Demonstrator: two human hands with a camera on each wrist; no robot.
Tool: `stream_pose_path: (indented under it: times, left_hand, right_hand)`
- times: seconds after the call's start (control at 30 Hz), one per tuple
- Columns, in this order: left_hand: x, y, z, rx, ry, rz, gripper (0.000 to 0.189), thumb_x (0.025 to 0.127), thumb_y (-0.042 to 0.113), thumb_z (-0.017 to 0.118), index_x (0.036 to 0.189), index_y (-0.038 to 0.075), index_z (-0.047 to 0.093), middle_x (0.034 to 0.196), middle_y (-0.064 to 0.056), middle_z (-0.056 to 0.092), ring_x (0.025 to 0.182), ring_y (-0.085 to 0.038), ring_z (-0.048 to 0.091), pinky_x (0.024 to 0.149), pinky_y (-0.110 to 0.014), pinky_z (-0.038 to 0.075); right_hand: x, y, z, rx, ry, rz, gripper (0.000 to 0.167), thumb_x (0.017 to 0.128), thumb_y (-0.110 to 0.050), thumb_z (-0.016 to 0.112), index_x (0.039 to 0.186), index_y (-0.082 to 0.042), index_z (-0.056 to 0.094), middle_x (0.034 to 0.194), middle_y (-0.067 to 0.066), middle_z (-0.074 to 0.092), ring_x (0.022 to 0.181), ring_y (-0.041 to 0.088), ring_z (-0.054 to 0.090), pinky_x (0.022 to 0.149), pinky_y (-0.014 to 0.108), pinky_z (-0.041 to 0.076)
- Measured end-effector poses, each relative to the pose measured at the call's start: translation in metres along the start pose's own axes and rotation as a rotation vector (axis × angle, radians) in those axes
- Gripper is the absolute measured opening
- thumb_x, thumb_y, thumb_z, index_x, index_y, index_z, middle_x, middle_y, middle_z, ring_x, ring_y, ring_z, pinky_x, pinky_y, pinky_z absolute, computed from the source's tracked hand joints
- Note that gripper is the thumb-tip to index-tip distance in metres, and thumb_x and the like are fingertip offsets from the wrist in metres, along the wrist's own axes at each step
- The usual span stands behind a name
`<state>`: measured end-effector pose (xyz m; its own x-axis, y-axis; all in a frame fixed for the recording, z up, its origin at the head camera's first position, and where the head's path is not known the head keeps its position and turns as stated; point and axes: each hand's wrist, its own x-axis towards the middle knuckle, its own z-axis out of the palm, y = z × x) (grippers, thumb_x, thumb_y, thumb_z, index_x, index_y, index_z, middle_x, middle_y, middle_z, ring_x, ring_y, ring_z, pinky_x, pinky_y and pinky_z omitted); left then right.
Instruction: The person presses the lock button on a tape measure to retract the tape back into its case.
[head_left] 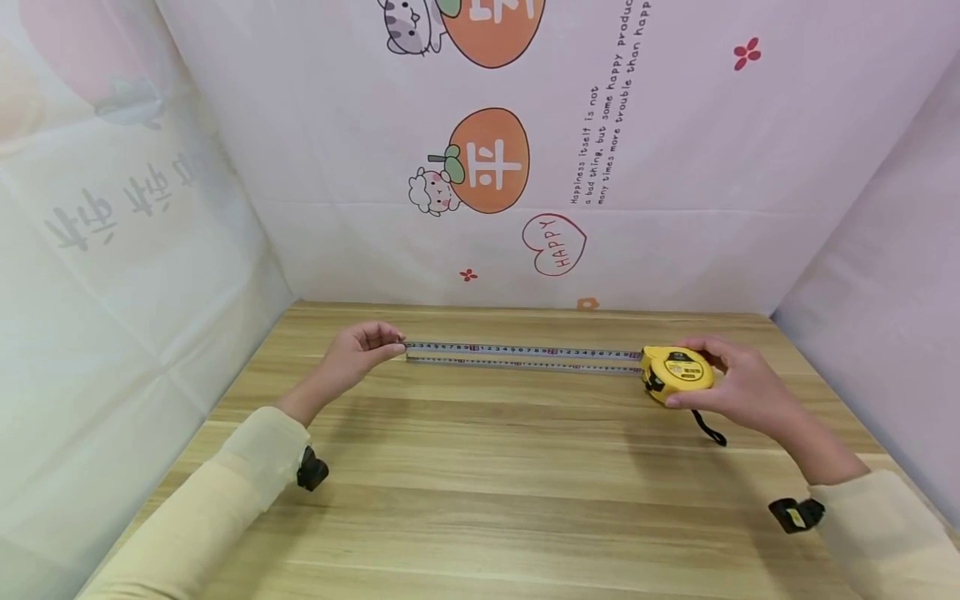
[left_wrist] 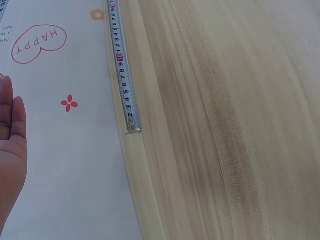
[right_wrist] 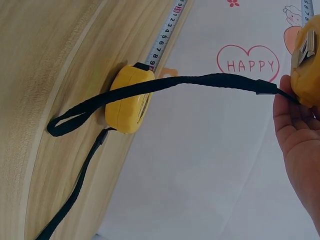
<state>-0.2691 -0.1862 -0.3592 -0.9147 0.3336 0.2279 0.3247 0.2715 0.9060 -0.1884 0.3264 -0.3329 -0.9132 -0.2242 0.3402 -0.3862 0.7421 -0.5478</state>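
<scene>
My right hand (head_left: 738, 387) grips the yellow case of a tape measure (head_left: 678, 371), its thumb along the near side. From the case a blade (head_left: 517, 350) stretches left, raised off the table, and my left hand (head_left: 363, 354) pinches its end between thumb and fingers. Below it lies the blade (left_wrist: 125, 85) of a second tape measure (right_wrist: 125, 107), whose yellow case rests on the table in the right wrist view. In the head view the held case mostly hides that second case. A black wrist strap (right_wrist: 215, 80) hangs off the held tape measure.
The wooden table (head_left: 480, 483) meets a white printed cloth (head_left: 360, 233) along its back edge. Similar cloth rises on the left and right sides. A second black strap (right_wrist: 75, 195) trails from the resting case. Small black devices (head_left: 311, 468) sit at both wrists.
</scene>
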Motion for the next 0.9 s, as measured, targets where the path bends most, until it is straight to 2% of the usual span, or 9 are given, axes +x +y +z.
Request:
stream_pose_path:
  times: [0.27,0.57,0.77,0.9]
  left_hand:
    - [0.002,0.005,0.007,-0.017,-0.018,0.006,0.022,0.092,0.013,0.070,0.105,-0.003,0.065,0.099,-0.012,0.067,0.083,-0.017,0.062,0.072,-0.026,0.053]
    - [0.003,0.006,0.010,-0.019,-0.021,0.020,0.021,0.092,0.013,0.069,0.105,-0.002,0.065,0.098,-0.012,0.067,0.081,-0.017,0.061,0.070,-0.025,0.052]
    - [0.003,0.006,0.012,-0.033,-0.031,0.035,0.020,0.092,0.013,0.069,0.104,-0.002,0.065,0.099,-0.012,0.066,0.082,-0.018,0.062,0.070,-0.026,0.053]
    - [0.003,0.007,0.013,-0.036,-0.036,0.046,0.019,0.092,0.011,0.069,0.104,-0.002,0.065,0.098,-0.012,0.066,0.081,-0.017,0.062,0.070,-0.026,0.053]
  right_hand:
    - [0.000,-0.003,0.003,0.020,-0.006,-0.004,0.066,0.068,-0.024,0.091,0.120,0.000,0.060,0.112,0.015,0.062,0.092,0.001,0.052,0.072,0.012,0.045]
    - [0.001,-0.005,0.004,0.012,-0.014,0.004,0.067,0.068,-0.025,0.091,0.122,0.000,0.060,0.113,0.016,0.062,0.094,0.016,0.053,0.072,0.012,0.044]
    - [0.002,-0.008,0.005,0.030,-0.024,-0.003,0.066,0.069,-0.024,0.091,0.121,0.000,0.060,0.114,0.015,0.062,0.094,0.015,0.054,0.072,0.015,0.047]
    - [0.003,-0.009,0.006,0.031,-0.026,-0.005,0.066,0.069,-0.023,0.091,0.122,0.002,0.059,0.116,0.017,0.061,0.096,0.022,0.054,0.071,0.015,0.047]
